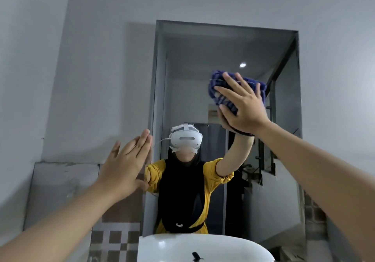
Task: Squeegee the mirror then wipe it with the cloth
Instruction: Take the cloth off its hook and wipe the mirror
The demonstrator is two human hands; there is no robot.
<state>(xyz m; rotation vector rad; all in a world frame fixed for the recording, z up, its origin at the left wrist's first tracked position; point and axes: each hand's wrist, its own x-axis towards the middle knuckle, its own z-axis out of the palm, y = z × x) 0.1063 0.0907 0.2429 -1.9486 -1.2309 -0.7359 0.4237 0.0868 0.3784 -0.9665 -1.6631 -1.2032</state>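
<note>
A tall frameless mirror (284, 140) hangs on the grey wall above a basin. My right hand (243, 107) presses a bunched blue striped cloth (219, 83) flat against the mirror's upper right part, fingers straight and spread. My left hand (126, 164) lies flat with straight fingers at the mirror's left edge, about halfway up, touching the wall or the glass edge there. The mirror reflects a person in a yellow top and a white headset. No squeegee is in view.
A white basin (162, 245) sits directly below the mirror, with a dark tap (196, 256) at its middle. Brown and white patterned tiles (115, 239) cover the wall lower left. A grey panel (60, 182) leans at the left behind my left arm.
</note>
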